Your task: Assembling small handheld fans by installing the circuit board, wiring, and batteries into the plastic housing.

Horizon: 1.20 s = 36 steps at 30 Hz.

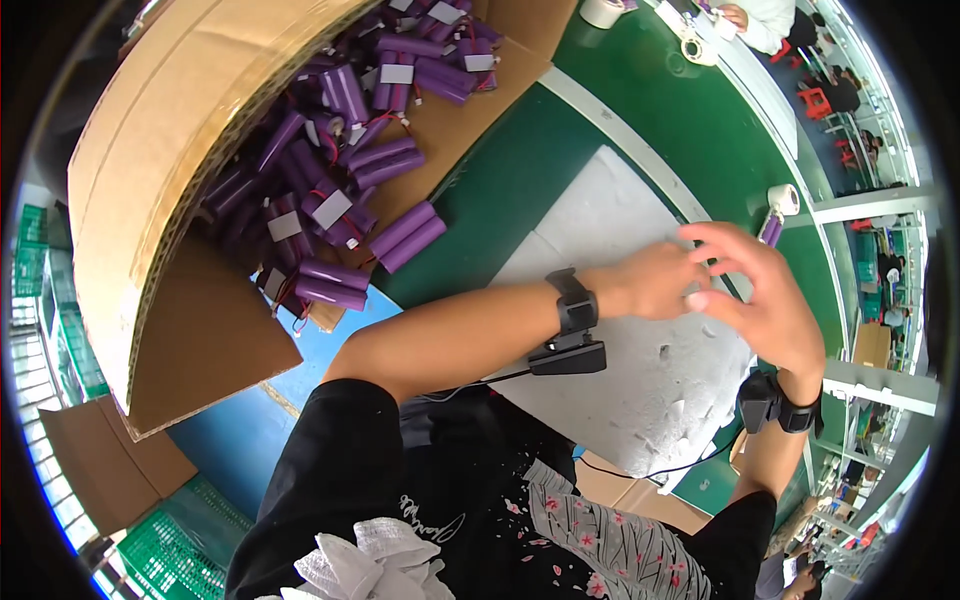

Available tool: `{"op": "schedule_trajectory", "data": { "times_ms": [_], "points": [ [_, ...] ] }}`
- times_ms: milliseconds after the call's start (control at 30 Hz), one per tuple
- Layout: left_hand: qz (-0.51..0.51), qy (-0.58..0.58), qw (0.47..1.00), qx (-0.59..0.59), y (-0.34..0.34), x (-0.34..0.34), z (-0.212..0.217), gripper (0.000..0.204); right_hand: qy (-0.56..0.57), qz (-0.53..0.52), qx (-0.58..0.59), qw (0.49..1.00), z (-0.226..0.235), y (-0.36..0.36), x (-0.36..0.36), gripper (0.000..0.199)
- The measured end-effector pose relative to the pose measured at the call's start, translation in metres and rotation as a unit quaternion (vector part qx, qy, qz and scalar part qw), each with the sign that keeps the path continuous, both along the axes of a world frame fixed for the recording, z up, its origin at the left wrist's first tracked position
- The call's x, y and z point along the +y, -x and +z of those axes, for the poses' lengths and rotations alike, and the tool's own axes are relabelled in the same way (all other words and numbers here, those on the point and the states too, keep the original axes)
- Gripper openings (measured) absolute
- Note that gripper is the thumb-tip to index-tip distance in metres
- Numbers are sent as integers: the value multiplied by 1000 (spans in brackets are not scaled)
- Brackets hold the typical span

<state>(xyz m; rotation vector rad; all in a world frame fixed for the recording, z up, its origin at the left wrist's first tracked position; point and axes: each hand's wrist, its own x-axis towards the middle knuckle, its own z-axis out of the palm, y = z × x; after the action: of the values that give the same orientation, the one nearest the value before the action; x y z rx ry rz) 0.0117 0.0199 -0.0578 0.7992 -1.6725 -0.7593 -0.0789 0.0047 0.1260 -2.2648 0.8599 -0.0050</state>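
Observation:
My left hand (660, 282) reaches across a pale grey foam sheet (590, 215), its fingers bent together; anything in them is hidden. Just right of it, my right hand (765, 300) curves toward it with thumb and fingers apart and nothing visible in them. The two hands meet or nearly meet at the fingertips. Each wrist wears a black strapped device. Beyond the right hand, a purple battery pack (771, 229) lies by a roll of white tape (785, 199) on the green worktop.
At left, a large cardboard box (200, 90) holds many purple battery packs (345, 95) with wires and white labels. Another tape roll (602, 12) sits at the far edge. A person's hand (735, 16) works across the bench. Green crates (175, 555) stand lower left.

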Motion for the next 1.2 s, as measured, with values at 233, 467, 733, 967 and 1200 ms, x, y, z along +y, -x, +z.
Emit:
{"op": "schedule_trajectory", "data": {
  "times_ms": [233,467,733,967,1200],
  "points": [
    [29,33,995,88,-2,-6,-5,26,58,348,-6,936,-42,-112,27,51],
    [48,21,991,120,33,-22,-5,24,109,388,81,912,-71,-189,53,49],
    [41,9,985,170,38,-32,-11,22,111,397,99,906,-95,-200,46,37],
    [17,-4,979,202,15,-2,-16,20,99,346,128,924,-86,-185,29,33],
    [-7,-25,973,228,21,0,-29,18,177,257,150,938,-70,-158,-5,31]
  ]
}}
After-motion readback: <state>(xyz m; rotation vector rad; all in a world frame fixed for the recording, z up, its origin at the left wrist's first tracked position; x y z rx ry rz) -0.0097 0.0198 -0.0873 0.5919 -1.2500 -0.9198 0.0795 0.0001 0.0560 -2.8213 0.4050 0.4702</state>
